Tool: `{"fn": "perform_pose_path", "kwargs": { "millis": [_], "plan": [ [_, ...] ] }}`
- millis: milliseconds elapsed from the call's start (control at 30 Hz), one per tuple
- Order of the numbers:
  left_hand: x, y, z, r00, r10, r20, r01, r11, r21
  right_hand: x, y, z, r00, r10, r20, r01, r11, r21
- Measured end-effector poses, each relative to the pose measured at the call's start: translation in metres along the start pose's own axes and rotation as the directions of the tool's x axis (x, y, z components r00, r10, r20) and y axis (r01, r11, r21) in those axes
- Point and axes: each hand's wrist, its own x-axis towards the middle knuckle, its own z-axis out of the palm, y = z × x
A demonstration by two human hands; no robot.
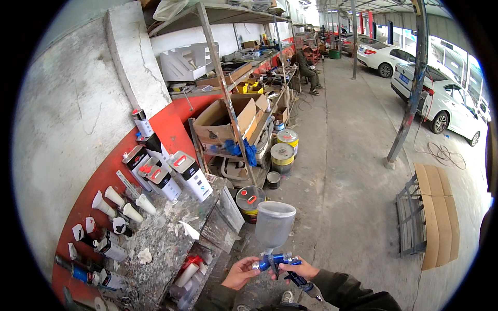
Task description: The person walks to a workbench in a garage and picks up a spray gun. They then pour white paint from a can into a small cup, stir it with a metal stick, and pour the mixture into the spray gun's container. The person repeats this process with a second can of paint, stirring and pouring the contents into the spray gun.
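A blue spray gun [275, 262] with a grey translucent cup [274, 223] on top is upright in front of me, a hose fitting hanging below it. My left hand [240, 273] has its fingers closed on the gun's silver front end. My right hand [302, 269] holds the blue body near the handle and knobs. Both hands are beside a paint-spattered bench [161, 238] bearing white metal cans [189, 176], paper cups [132, 212] and crumpled paper [144, 255].
Steel shelving with cardboard boxes [212, 135] lines the wall, with drums [282, 158] at its foot. A seated person [308, 70] is farther back. At right are a post [407, 124], white cars [451, 111], a coiled hose [441, 154] and a cardboard-topped stand [436, 217].
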Motion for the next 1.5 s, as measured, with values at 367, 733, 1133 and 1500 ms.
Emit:
{"fn": "perform_pose_path", "kwargs": {
  "millis": [367, 733, 1133, 1500],
  "plan": [
    [0.002, 0.002, -0.011, 0.946, -0.296, -0.135, 0.282, 0.953, -0.111, 0.002, -0.009, 0.000, 1.000, -0.017, 0.016, 0.018, 0.999, -0.031],
    [-0.007, 0.007, 0.013, 0.970, -0.128, -0.207, 0.120, 0.991, -0.053, -0.001, -0.019, -0.003, 0.990, -0.071, 0.123, 0.087, 0.987, -0.133],
    [0.009, -0.004, 0.018, 0.929, -0.153, -0.336, 0.088, 0.976, -0.200, 0.001, 0.005, -0.004, 0.991, -0.116, 0.061, 0.125, 0.976, -0.175],
    [0.021, 0.003, 0.021, 0.874, -0.293, -0.387, 0.372, 0.917, 0.146, -0.014, 0.004, -0.006, 0.990, -0.141, -0.003, 0.134, 0.946, -0.296]
  ]
}}
